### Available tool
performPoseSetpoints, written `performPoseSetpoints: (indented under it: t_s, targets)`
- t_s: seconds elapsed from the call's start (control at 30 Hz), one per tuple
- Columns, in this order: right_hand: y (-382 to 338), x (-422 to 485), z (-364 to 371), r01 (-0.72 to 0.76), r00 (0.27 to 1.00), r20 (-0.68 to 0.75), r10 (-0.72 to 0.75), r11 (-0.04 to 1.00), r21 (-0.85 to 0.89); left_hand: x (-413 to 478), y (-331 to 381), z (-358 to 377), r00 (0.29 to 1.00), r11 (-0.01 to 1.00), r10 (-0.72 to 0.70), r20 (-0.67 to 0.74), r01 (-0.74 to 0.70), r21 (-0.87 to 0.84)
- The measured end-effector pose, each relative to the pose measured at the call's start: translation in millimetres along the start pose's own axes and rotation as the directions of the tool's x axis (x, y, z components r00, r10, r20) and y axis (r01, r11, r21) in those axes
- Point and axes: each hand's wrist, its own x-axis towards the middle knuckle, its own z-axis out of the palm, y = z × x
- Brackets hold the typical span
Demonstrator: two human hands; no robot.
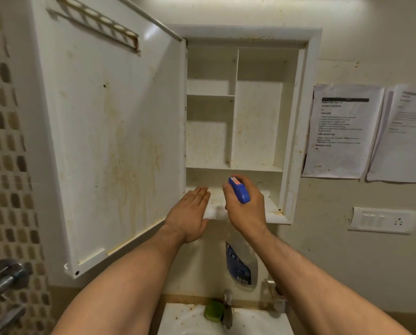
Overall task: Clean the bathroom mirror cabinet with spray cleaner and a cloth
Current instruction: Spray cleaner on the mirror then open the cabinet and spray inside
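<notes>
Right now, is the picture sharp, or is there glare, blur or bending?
Head view: glare on the door near its top; the tiles at left are smeared; the papers are too soft to read; the cabinet frame leans from lens distortion.

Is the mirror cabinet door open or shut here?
Open. The cabinet door is swung out to the left, exposing the stained shelves inside.
</notes>
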Motion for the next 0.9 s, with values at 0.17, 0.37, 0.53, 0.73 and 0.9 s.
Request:
performPoseSetpoints:
  t_s: [0.17, 0.37, 0.53, 0.73, 0.9]
  targets:
    - [-25, 32, -6, 0.041, 0.999, 0.004, -0.041, 0.999, -0.012, 35, 3, -39, 0.991, 1.000, 0.010, -0.133, -0.009, 0.004]
    - [-34, 47, -10, 0.100, 0.994, -0.042, -0.103, 0.993, -0.069, 57, 5, -50, 0.997, 0.996, -0.077, -0.023, 0.075, -0.046]
    - [-47, 60, -19, 0.153, 0.986, -0.051, -0.160, 0.980, -0.129, 62, 0, -49, 0.998, 0.994, -0.068, 0.004, 0.068, -0.082]
    - [-59, 67, -30, 0.087, 0.996, -0.028, -0.088, 0.995, -0.051, 62, -3, -53, 0.999, 0.995, -0.046, 0.011, 0.047, -0.091]
    - [-67, 64, -30, 0.093, 0.995, 0.041, -0.093, 0.996, 0.008, 60, 2, -52, 0.996, 0.991, -0.076, -0.048, 0.070, -0.116]
